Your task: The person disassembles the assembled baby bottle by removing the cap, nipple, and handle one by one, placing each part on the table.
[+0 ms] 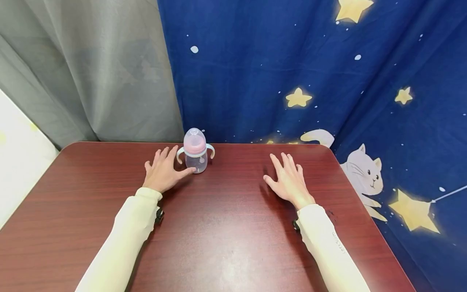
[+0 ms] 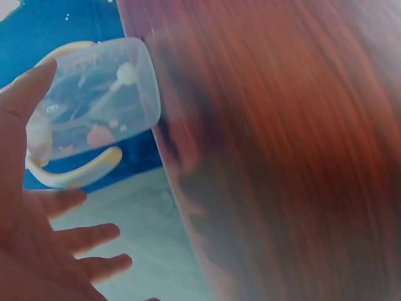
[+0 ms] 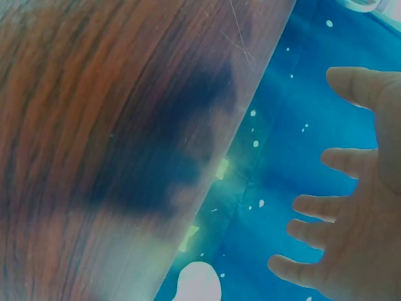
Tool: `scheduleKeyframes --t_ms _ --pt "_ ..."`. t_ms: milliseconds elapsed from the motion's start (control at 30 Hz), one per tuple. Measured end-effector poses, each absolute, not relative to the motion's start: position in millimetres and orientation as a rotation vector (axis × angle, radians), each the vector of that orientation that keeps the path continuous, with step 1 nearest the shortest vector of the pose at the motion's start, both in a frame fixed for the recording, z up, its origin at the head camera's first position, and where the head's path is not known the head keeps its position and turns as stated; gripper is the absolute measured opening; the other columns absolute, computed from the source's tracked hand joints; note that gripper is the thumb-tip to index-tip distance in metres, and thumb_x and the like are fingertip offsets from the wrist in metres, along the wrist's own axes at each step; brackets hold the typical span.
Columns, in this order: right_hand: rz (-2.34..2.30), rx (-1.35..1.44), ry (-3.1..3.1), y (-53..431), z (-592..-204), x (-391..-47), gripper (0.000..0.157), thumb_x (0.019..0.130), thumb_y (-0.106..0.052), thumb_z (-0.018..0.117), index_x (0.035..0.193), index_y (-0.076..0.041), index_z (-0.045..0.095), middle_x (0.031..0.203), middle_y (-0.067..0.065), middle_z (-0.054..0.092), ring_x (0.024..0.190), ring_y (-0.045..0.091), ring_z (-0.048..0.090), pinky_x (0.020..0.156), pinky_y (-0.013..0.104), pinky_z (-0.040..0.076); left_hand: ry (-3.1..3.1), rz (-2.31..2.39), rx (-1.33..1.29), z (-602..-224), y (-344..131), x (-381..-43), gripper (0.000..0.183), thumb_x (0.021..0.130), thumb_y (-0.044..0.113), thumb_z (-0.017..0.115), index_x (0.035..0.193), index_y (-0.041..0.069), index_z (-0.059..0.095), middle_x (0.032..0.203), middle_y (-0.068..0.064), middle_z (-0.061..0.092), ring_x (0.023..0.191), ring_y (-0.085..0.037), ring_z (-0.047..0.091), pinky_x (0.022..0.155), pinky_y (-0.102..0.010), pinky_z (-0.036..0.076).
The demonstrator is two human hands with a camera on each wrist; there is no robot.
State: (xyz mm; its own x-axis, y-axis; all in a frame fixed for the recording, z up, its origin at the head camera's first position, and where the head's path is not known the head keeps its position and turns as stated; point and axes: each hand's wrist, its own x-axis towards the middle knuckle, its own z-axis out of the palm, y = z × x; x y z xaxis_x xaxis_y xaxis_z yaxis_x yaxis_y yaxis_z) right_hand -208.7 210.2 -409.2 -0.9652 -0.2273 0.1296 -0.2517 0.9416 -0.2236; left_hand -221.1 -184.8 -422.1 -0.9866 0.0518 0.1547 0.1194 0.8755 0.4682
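A clear baby bottle (image 1: 196, 152) with a pink collar, a domed cap and two side handles stands upright near the table's far edge. Beside it on the left is my left hand (image 1: 163, 172), fingers spread and thumb reaching across the front of the bottle's base. In the left wrist view the bottle (image 2: 100, 94) lies between thumb and fingers, which are not curled round it; whether the thumb touches it I cannot tell. My right hand (image 1: 289, 178) hovers over the right part of the table with fingers spread, holding nothing. The right wrist view shows that hand (image 3: 351, 200) with its fingers apart.
The reddish-brown wooden table (image 1: 219, 227) has rounded far corners. Behind it hang a grey curtain (image 1: 120, 73) and a blue curtain (image 1: 248, 81) with stars and a cat. Something white (image 1: 18, 154) is at the far left.
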Motion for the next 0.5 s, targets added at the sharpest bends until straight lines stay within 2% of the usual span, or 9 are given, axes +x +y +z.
scheduleKeyframes --t_ms 133,233,367,500 --pt "0.366 0.372 -2.991 209.8 -409.4 -208.2 0.076 0.093 -0.045 0.060 0.157 -0.016 0.029 0.159 0.023 0.023 0.149 0.041 0.012 0.111 0.066 0.014 -2.835 -0.813 -0.165 -425.2 -181.5 -225.9 0.090 0.081 0.054 0.076 0.149 0.009 0.039 0.135 -0.021 0.052 0.127 -0.040 0.045 0.092 -0.067 0.030" --pt "0.371 0.376 -2.990 208.5 -409.1 -207.4 0.075 0.094 -0.046 0.060 0.156 -0.017 0.030 0.158 0.022 0.026 0.148 0.041 0.016 0.111 0.064 0.017 -2.798 -0.877 -0.166 -427.4 -180.7 -228.3 0.084 0.081 0.050 0.078 0.146 0.010 0.044 0.123 -0.018 0.059 0.114 -0.037 0.054 0.090 -0.063 0.034" --pt "0.412 0.381 -2.991 204.8 -411.0 -206.5 0.072 0.095 -0.045 0.060 0.154 -0.014 0.034 0.152 0.021 0.037 0.141 0.038 0.032 0.107 0.061 0.027 -2.749 -0.968 -0.142 -429.1 -177.7 -232.3 0.080 0.080 0.051 0.079 0.143 0.012 0.048 0.117 -0.015 0.064 0.102 -0.035 0.059 0.087 -0.059 0.040" --pt "0.459 0.393 -2.980 200.3 -414.6 -205.5 0.066 0.095 -0.043 0.060 0.150 -0.012 0.041 0.144 0.019 0.049 0.131 0.036 0.047 0.102 0.058 0.037 -2.719 -1.041 -0.132 -428.0 -172.1 -236.5 0.081 0.078 0.051 0.082 0.142 0.015 0.050 0.107 -0.012 0.066 0.091 -0.032 0.060 0.078 -0.052 0.046"
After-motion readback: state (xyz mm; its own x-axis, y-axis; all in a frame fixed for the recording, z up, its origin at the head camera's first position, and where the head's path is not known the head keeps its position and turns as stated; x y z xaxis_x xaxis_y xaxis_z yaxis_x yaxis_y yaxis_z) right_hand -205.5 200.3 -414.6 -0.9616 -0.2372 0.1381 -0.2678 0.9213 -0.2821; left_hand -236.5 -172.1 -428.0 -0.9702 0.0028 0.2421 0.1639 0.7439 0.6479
